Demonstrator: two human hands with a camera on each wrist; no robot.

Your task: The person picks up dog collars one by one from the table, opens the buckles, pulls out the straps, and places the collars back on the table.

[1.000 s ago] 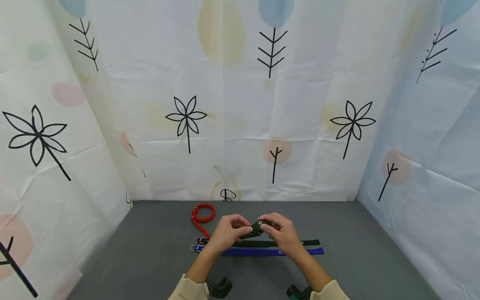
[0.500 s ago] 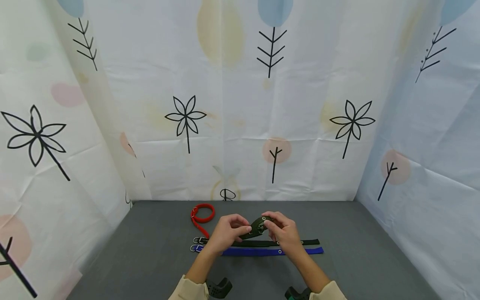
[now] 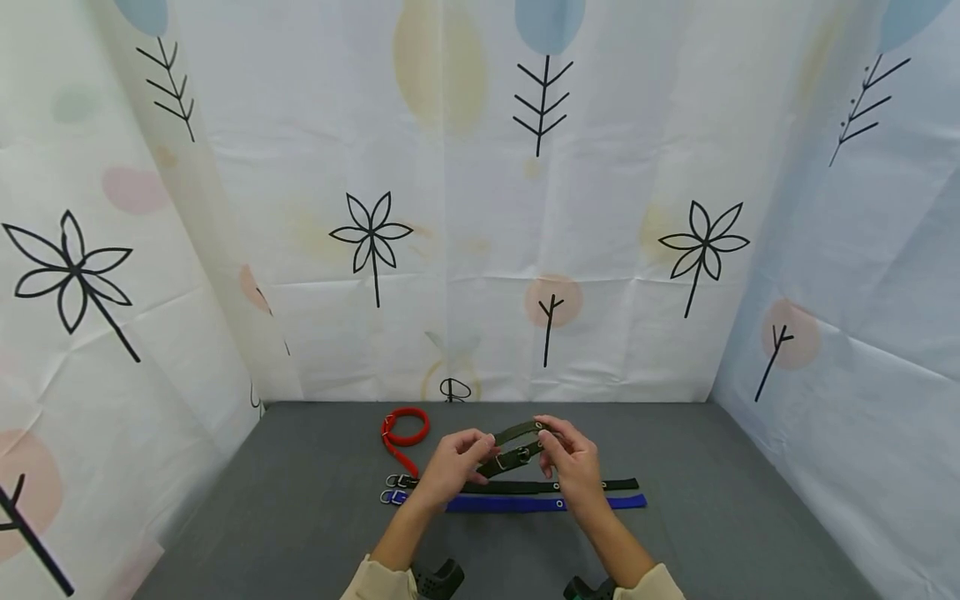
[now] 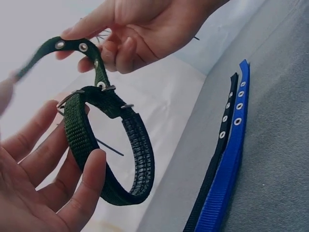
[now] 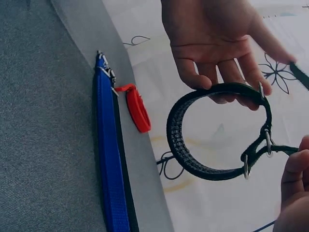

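Green collar (image 4: 79, 130) in both hands' fingers (image 4: 89, 186) (image 4: 94, 25)

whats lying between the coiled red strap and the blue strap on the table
In the head view, the black strap lies between the coiled red strap and the blue strap, running alongside the latter.

Looked like a small, makeshift booth around a grey, fabric-textured work surface (image 3: 262, 500). Was closed off at the rear by a pale back sheet (image 3: 472, 175), and flanked by a left side sheet (image 3: 172, 267) and a right side sheet (image 3: 870, 250), likewise printed. Showed creases and straight fold lines typical of hung material, with black line-drawn flowers (image 3: 372, 232), branching twigs (image 3: 543, 104) and soft patches (image 3: 442, 67) of blue, yellow and pink. Stretched in plain grey to the foot of the back sheet. Could not be placed more closely within a home, a workshop or a studio.
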